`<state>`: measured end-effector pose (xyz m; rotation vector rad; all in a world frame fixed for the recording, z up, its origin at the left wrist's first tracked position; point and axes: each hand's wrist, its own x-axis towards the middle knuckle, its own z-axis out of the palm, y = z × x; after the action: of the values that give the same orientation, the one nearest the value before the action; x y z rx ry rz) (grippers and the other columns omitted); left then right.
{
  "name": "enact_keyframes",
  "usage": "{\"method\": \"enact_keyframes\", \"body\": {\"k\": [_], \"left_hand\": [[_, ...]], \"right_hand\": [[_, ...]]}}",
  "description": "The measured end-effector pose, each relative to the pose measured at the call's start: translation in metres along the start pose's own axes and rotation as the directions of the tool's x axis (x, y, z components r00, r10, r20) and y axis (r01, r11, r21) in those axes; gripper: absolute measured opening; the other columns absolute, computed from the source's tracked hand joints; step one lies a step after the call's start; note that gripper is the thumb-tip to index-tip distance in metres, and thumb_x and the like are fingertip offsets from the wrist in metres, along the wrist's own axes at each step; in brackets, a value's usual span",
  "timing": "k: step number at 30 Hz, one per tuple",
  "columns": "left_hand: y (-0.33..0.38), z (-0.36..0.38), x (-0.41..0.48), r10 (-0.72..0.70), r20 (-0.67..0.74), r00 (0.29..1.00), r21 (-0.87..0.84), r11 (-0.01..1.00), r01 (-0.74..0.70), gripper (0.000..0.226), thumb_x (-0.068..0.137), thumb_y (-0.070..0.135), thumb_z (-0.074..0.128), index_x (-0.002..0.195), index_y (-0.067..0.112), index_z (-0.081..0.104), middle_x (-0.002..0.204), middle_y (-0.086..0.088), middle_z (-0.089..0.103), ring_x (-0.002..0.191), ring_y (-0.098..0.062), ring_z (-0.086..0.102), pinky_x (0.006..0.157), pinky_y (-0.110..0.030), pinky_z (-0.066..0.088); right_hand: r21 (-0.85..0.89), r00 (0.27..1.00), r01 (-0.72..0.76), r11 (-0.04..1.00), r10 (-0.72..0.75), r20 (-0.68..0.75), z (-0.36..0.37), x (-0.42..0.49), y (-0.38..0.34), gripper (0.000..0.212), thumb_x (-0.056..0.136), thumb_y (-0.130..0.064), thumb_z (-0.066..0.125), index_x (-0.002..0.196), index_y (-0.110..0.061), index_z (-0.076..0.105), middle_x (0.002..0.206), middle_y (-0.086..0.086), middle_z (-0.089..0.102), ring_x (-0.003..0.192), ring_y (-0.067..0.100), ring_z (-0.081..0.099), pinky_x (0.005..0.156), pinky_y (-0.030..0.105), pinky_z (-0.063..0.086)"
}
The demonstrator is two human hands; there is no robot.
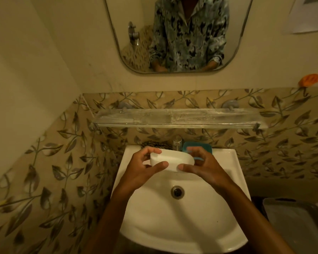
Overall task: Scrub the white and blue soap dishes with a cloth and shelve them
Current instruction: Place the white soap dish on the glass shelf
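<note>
White soap dish (171, 159) is pinched at its ends by left hand (143, 171) and right hand (204, 165), fingers curled, over the sink (173, 226) — the blue soap dish (198, 146) sits on the rim behind, the shelf (176, 118) holds neither, so most work likely remains.

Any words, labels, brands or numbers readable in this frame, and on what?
None can be read.
The paper, top right: dark print, too blurred to read.
The white dish, blue dish and tap: no marking shows.
</note>
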<state>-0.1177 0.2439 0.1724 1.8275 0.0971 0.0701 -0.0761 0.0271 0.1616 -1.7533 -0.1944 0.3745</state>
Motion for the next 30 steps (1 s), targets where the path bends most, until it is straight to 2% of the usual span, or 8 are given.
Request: {"method": "enact_keyframes", "body": {"k": [2, 5, 8, 12, 16, 22, 27, 30], "left_hand": [[0.008, -0.005, 0.006, 0.055, -0.035, 0.998, -0.058, 0.997, -0.057, 0.057, 0.061, 0.035, 0.085, 0.111, 0.035, 0.059, 0.109, 0.021, 0.064, 0.099, 0.005, 0.061, 0.070, -0.015, 0.053], [0.022, -0.014, 0.018, 0.094, -0.091, 0.991, -0.159, 0.981, -0.108, 0.084, 0.053, 0.034, 0.084, 0.128, 0.022, 0.050, 0.117, 0.011, 0.062, 0.106, -0.004, 0.063, 0.077, -0.017, 0.053], [0.035, -0.020, 0.030, 0.140, -0.144, 0.980, -0.141, 0.977, -0.160, 0.080, 0.053, 0.036, 0.084, 0.124, 0.019, 0.053, 0.117, 0.005, 0.063, 0.107, -0.010, 0.064, 0.077, -0.018, 0.054], [0.053, -0.032, 0.053, 0.188, -0.215, 0.958, -0.069, 0.976, -0.207, 0.078, 0.061, 0.027, 0.085, 0.130, 0.012, 0.052, 0.122, -0.004, 0.062, 0.110, -0.014, 0.062, 0.083, -0.027, 0.057], [0.070, -0.051, 0.081, 0.275, -0.249, 0.929, 0.123, 0.960, -0.251, 0.075, 0.064, 0.032, 0.085, 0.131, 0.019, 0.053, 0.118, 0.010, 0.058, 0.104, 0.002, 0.056, 0.073, -0.013, 0.053], [0.069, -0.060, 0.115, 0.308, -0.221, 0.925, 0.274, 0.930, -0.244, 0.069, 0.066, 0.026, 0.084, 0.128, 0.016, 0.055, 0.111, 0.009, 0.057, 0.092, 0.003, 0.055, 0.076, -0.017, 0.049], [0.055, -0.063, 0.131, 0.248, -0.170, 0.954, 0.311, 0.932, -0.187, 0.074, 0.067, 0.025, 0.084, 0.131, 0.010, 0.052, 0.124, -0.005, 0.059, 0.104, -0.011, 0.055, 0.084, -0.027, 0.051], [0.047, -0.062, 0.136, 0.226, -0.141, 0.964, 0.346, 0.923, -0.166, 0.076, 0.066, 0.027, 0.085, 0.132, 0.009, 0.051, 0.125, -0.007, 0.059, 0.104, -0.010, 0.055, 0.080, -0.022, 0.046]], "right_hand": [[0.017, 0.997, 0.068, 0.998, -0.067, -0.033, -0.005, 0.006, -0.017, 0.082, 0.049, -0.046, 0.083, 0.123, -0.034, 0.050, 0.110, -0.022, 0.053, 0.092, 0.001, 0.059, 0.058, 0.009, 0.050], [0.045, 0.982, 0.183, 0.982, -0.180, -0.066, -0.012, 0.018, -0.043, 0.080, 0.048, -0.037, 0.085, 0.121, -0.022, 0.055, 0.108, -0.015, 0.061, 0.087, 0.000, 0.067, 0.062, 0.010, 0.051], [-0.018, 0.963, 0.256, 0.967, -0.257, -0.085, -0.015, 0.034, -0.064, 0.067, 0.057, -0.028, 0.086, 0.118, -0.018, 0.060, 0.105, -0.014, 0.064, 0.085, -0.007, 0.066, 0.061, 0.013, 0.053], [-0.143, 0.935, 0.326, 0.935, -0.341, -0.098, -0.016, 0.059, -0.089, 0.058, 0.064, -0.028, 0.086, 0.116, -0.019, 0.063, 0.106, -0.011, 0.065, 0.092, -0.001, 0.062, 0.057, 0.009, 0.051], [-0.301, 0.889, 0.405, 0.864, -0.448, -0.090, -0.013, 0.083, -0.108, 0.058, 0.066, -0.029, 0.086, 0.118, -0.013, 0.066, 0.110, 0.002, 0.070, 0.095, 0.015, 0.067, 0.075, 0.027, 0.058], [-0.379, 0.887, 0.359, 0.853, -0.438, -0.147, -0.004, 0.118, -0.110, 0.059, 0.065, -0.028, 0.086, 0.118, -0.009, 0.066, 0.109, 0.007, 0.070, 0.089, 0.019, 0.065, 0.069, 0.025, 0.055], [-0.436, 0.902, 0.305, 0.846, -0.404, -0.152, -0.002, 0.132, -0.100, 0.063, 0.064, -0.031, 0.087, 0.118, -0.006, 0.066, 0.109, 0.009, 0.071, 0.088, 0.020, 0.066, 0.072, 0.036, 0.059], [-0.427, 0.909, 0.297, 0.854, -0.390, -0.148, -0.001, 0.135, -0.093, 0.061, 0.063, -0.029, 0.088, 0.115, -0.006, 0.067, 0.107, 0.008, 0.071, 0.083, 0.016, 0.064, 0.066, 0.027, 0.056]]}}
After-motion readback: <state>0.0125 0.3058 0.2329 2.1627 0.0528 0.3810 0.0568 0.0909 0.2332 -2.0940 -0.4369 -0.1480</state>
